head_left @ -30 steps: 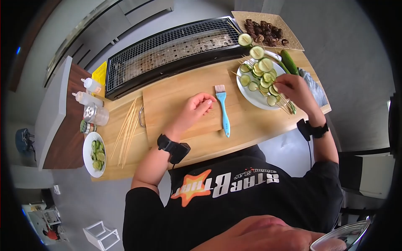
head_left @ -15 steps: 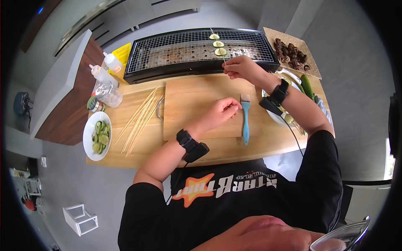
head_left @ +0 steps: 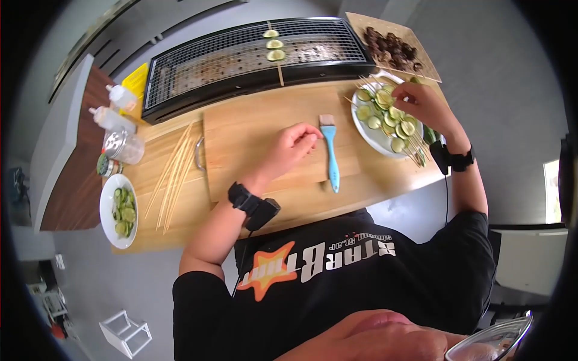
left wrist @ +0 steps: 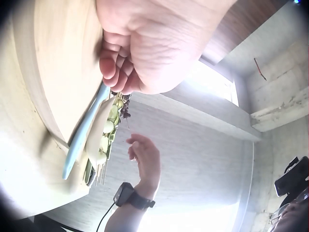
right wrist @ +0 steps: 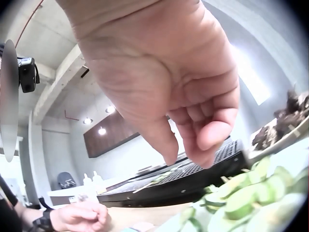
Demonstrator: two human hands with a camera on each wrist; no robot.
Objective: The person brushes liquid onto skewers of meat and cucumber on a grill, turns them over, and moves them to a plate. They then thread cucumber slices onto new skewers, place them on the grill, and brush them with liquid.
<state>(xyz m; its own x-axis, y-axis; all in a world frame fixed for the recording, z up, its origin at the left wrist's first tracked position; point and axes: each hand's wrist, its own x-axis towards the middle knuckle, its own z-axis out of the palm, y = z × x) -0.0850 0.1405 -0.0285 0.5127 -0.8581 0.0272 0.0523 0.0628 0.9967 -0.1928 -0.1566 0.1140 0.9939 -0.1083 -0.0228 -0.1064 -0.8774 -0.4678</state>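
Note:
My right hand [head_left: 426,109] hovers over the white plate [head_left: 368,136] of cucumber-slice skewers [head_left: 385,111]. Seen from the right wrist, this hand [right wrist: 169,92] has its thumb and fingertips apart, with nothing between them. One skewer of three cucumber slices [head_left: 276,55] lies across the grill [head_left: 211,72], its bare stick end sticking out over the front edge. My left hand [head_left: 288,151] is above the wooden cutting board [head_left: 241,138], fingers loosely curled and holding nothing. Just beside its fingertips lies a blue basting brush [head_left: 332,155].
Bare bamboo sticks [head_left: 173,174] lie left of the board. At the far left stand squeeze bottles [head_left: 113,119], a shaker jar [head_left: 125,146] and a white bowl [head_left: 108,225] of cucumber slices. Beyond the plate, a tray [head_left: 424,66] holds dark meat pieces [head_left: 391,49].
My right hand laid a skewer taken from the plate on the grill, let it go and came back over the plate. The left hand stayed near the brush; the head view shifted.

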